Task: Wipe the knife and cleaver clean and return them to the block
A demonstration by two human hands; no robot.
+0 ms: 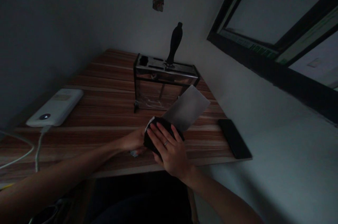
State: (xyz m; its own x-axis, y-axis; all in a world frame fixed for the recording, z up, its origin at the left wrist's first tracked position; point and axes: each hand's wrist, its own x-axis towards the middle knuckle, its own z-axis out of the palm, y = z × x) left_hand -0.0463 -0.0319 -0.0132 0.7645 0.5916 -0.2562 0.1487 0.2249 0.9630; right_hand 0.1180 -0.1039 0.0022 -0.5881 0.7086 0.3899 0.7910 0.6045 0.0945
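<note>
A wide steel cleaver (pixel 188 107) lies tilted over the wooden table (pixel 105 90), its blade pointing up and to the right. A dark cloth (pixel 158 127) is bunched over the lower end of the blade. My right hand (pixel 170 150) lies on top of the cloth, fingers curved over it and pressing it onto the blade. My left hand (pixel 133 141) is closed at the cleaver's handle end, mostly hidden behind the cloth. A small pale bit (pixel 134 153) shows under that hand; I cannot make out what it is.
A clear knife holder (pixel 163 83) with a steel top stands behind the cleaver, a black-handled tool (pixel 174 42) upright in it. A white power bank (pixel 56 106) with a cable (pixel 39 143) lies at the left. A black phone (pixel 233 137) lies by the right edge. A window frame (pixel 264 62) is at the right.
</note>
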